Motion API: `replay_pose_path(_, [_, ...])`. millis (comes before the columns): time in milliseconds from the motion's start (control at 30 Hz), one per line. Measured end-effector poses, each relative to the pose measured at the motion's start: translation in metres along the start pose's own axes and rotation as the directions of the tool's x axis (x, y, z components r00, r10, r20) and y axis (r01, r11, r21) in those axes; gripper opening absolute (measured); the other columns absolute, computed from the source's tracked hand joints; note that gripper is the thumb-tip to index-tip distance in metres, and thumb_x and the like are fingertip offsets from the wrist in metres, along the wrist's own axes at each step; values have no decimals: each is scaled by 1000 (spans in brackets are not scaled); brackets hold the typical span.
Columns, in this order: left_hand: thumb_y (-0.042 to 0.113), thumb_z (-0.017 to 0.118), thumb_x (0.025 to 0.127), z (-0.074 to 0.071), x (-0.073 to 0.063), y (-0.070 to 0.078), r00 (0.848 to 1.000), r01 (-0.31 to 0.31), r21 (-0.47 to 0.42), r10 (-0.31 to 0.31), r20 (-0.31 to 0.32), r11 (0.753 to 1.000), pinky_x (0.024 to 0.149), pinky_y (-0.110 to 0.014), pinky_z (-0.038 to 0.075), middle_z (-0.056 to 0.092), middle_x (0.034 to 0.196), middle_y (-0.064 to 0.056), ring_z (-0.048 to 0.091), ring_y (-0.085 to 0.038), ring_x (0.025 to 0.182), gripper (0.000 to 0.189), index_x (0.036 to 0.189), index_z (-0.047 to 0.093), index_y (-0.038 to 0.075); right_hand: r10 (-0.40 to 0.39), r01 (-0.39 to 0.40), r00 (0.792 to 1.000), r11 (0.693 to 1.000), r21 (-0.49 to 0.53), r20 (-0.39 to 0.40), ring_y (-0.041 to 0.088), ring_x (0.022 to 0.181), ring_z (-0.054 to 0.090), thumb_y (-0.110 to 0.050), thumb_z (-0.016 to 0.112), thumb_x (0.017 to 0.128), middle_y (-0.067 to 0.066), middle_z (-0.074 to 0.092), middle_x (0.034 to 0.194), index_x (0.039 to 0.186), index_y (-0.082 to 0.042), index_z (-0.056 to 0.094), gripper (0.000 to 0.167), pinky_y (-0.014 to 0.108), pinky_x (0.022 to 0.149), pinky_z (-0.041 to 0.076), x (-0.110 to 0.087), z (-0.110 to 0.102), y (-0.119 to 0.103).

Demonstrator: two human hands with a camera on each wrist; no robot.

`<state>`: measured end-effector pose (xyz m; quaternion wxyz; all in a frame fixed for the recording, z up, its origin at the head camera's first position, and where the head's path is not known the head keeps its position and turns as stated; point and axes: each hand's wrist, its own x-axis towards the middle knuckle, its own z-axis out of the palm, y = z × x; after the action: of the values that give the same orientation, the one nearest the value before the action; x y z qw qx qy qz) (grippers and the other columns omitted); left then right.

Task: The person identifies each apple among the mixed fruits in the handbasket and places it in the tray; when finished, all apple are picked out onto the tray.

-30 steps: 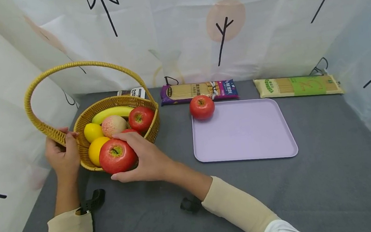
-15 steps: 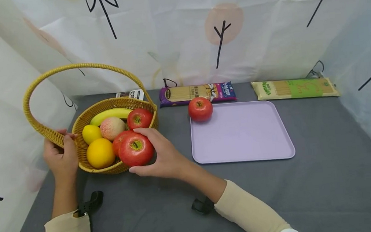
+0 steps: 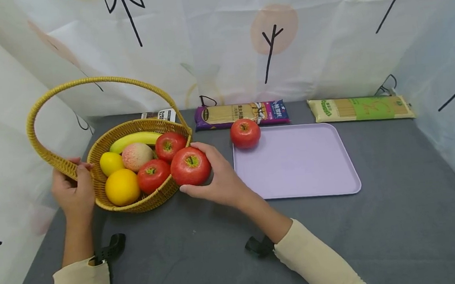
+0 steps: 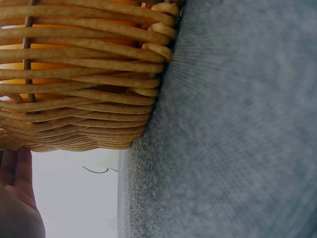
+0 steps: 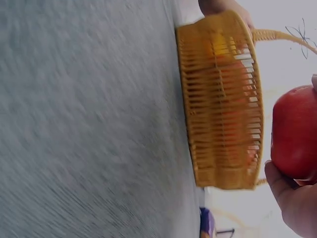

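A red apple (image 3: pixel 190 166) is gripped in my right hand (image 3: pixel 224 180), between thumb and fingers, at the basket's right rim in the head view. In the right wrist view the same apple (image 5: pixel 295 133) is raised above table level. My left hand (image 3: pixel 73 191) holds the base of the handle on the left side of the yellow wicker basket (image 3: pixel 136 207). Inside the basket lie a banana (image 3: pixel 136 141), a peach (image 3: pixel 137 156), a lemon (image 3: pixel 111 163), an orange (image 3: pixel 122 187) and two more red apples (image 3: pixel 154 175). Woven basket wall (image 4: pixel 79 89) fills the upper left of the left wrist view.
Right of the basket is a lilac tray (image 3: pixel 294 163) with a red apple (image 3: pixel 245 133) at its back-left corner. Behind stand a purple pasta pack (image 3: pixel 225 116) and a green-labelled noodle pack (image 3: pixel 362 108). A black-and-white packet (image 3: pixel 166 115) shows behind the basket.
My right hand has carried its apple rightward from over the basket's front to its right rim, uncovering another apple inside. The left hand stays on the handle.
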<state>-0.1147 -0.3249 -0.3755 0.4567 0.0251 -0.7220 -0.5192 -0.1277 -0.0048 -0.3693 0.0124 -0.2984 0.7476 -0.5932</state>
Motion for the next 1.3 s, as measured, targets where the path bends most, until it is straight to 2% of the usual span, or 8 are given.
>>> replay_pose_path(200, [-1,55,92,-1,0,0,1000,0,1,0,5,1000,74,-16,51,62,89,1,64,-11,79,23,107,60,-18,42,-42,993,999,1,-107,11,125,46,-29,84,79,-5,46,141,148,-22,38,83,42,94,53,5,-20,0])
replay_pose_path(400, [-2,55,92,-1,1,-2,1000,-18,-28,19,8,999,76,-17,52,63,88,-2,65,-13,78,24,107,59,-20,102,-95,970,995,39,-223,15,129,43,-28,86,78,-5,45,142,147,-23,40,83,41,92,55,7,-46,0])
replay_pose_path(567, [-2,55,93,-1,1,-2,1000,-10,-28,10,10,1000,76,-16,52,62,90,-2,65,-13,79,23,107,60,-18,64,-60,942,998,21,-330,16,129,43,-23,86,78,-3,46,141,146,-16,43,80,40,92,55,8,-69,4])
replay_pose_path(633, [-2,55,93,-1,1,-2,1000,-7,-28,7,10,1000,76,-16,52,62,90,-1,65,-13,79,22,107,60,-18,52,-47,927,999,21,-373,16,129,44,-22,87,78,-3,47,141,145,-15,44,79,40,93,54,8,-78,6])
replay_pose_path(833, [-2,55,92,-1,1,-3,1000,-21,-49,22,11,999,76,-17,53,62,91,-3,65,-14,78,23,107,60,-19,90,-84,874,996,34,-477,16,128,45,-23,86,79,-2,48,139,144,-15,44,78,42,95,53,7,-101,11])
replay_pose_path(1033, [-2,55,92,-3,1,-2,1000,5,-33,-5,7,999,76,-17,53,62,91,-3,65,-14,79,22,108,61,-17,78,-94,833,996,-1,-547,15,126,47,-25,85,79,-2,50,138,144,-12,45,77,41,94,54,5,-116,15])
replay_pose_path(1300, [-2,55,93,-1,1,-3,1000,-16,-31,16,13,999,76,-16,52,63,89,-2,65,-13,78,23,108,60,-19,122,-172,761,985,-16,-638,18,122,48,-24,86,78,1,51,139,145,-13,46,79,38,91,53,1,-134,24])
